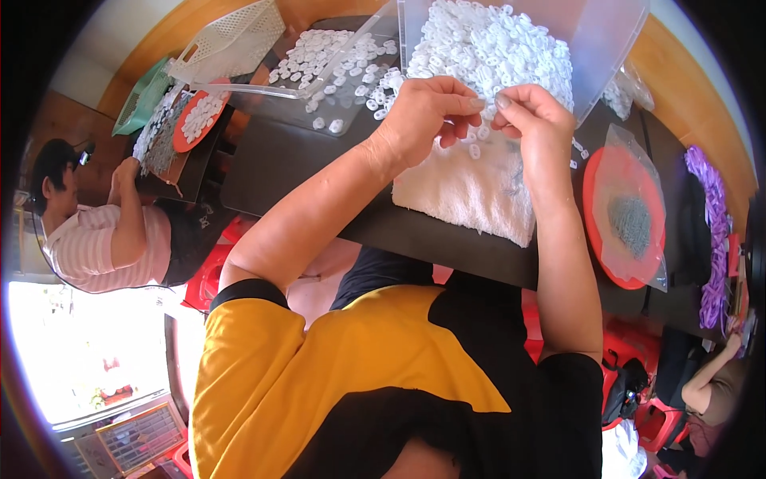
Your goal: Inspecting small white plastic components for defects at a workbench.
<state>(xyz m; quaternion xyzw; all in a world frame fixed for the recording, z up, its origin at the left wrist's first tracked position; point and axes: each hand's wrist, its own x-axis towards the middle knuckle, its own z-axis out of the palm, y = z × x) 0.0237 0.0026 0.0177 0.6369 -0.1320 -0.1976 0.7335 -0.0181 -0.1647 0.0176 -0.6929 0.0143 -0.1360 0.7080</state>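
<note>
My left hand (435, 112) and my right hand (536, 116) are raised close together, thumbs and forefingers pinched. A small white plastic piece (488, 111) shows between the fingertips, partly covered and hard to tell from the pile behind. Just beyond my hands, a clear plastic bin (610, 44) holds a heap of small white oval plastic pieces (487, 44) with holes. Under my hands lies a pale folded towel (463, 195), with a few loose pieces at its far edge.
More white pieces (315, 56) spread over a clear plastic lid (351, 100) on the dark table (279, 168). At right, a red plate (594, 215) carries a plastic bag of small grey parts (630, 226), beside purple ribbon (714, 239). Co-workers sit left (104, 231) and right (714, 391).
</note>
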